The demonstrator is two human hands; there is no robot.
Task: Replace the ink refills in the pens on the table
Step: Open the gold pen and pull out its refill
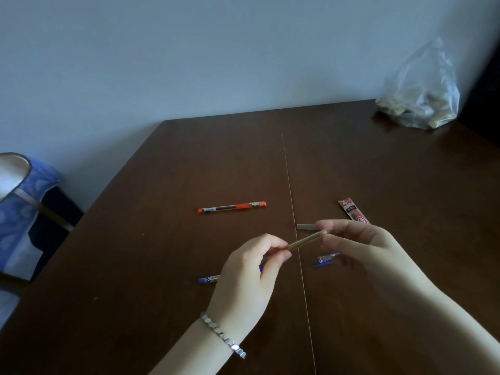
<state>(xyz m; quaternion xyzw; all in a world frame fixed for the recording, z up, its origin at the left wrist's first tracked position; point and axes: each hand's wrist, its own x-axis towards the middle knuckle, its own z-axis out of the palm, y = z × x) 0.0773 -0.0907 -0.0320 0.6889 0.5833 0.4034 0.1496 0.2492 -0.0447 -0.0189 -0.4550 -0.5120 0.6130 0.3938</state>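
1. The dark brown wooden table (pixel 162 266) fills most of the view, with a thin seam running down its middle.
2. A chair (pixel 19 201) with a blue patterned cover stands at the table's left side.
3. A clear plastic bag (pixel 422 98) sits on the far right corner of the table. What is inside it I cannot tell.
4. The right hand (pixel 362 247) is raised above the table, a little blurred. Its fingers are curled, and the fingertips pinch the upper end of the ink refill (pixel 303 240).
5. The left hand (pixel 249 274) is also raised, with the back of the hand toward the camera. Its thumb and curled fingers pinch the lower end of the same refill.
6. The orange pen (pixel 232 207) lies whole on the table, beyond the left hand and well apart from it.
7. The ink refill is a thin, pale, see-through tube. It is held tilted in the air between both hands, above the seam.
8. A red refill packet (pixel 351 211) lies just beyond the right hand.
9. A silver bracelet (pixel 223 335) is on the left wrist.
10. A blue pen barrel (pixel 208 279) lies on the table, partly hidden under the left hand.
11. A small clear pen piece (pixel 326 257) and a thin blue piece (pixel 322 264) lie close together below the right hand.
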